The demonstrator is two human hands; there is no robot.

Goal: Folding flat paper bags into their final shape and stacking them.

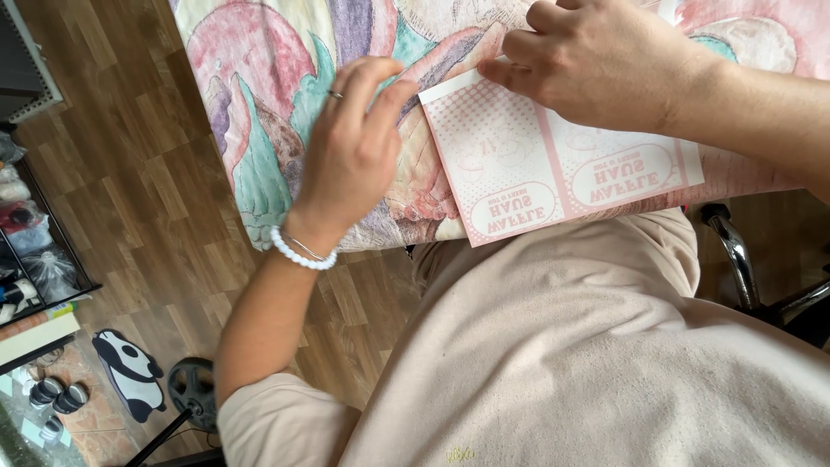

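Observation:
A pink and white printed paper sheet (pixel 519 169) lies on a table covered with a pastel patterned cloth (pixel 268 78), with its near edge hanging over the table's front. My right hand (pixel 605 60) rests on the sheet's far edge, with fingers curled and pressing near the top corner. My left hand (pixel 350 147) hovers just left of the sheet, fingers bent and slightly apart, fingertips close to the corner; it wears a ring and a white bead bracelet (pixel 298 251). It holds nothing that I can see.
My lap in pale beige clothing (pixel 605 346) fills the lower right. A chair's metal armrest (pixel 735 251) stands at right. The wooden floor (pixel 130 173) at left holds a shelf with bags (pixel 26 233), a panda-shaped slipper (pixel 130 372) and small dumbbells (pixel 56 393).

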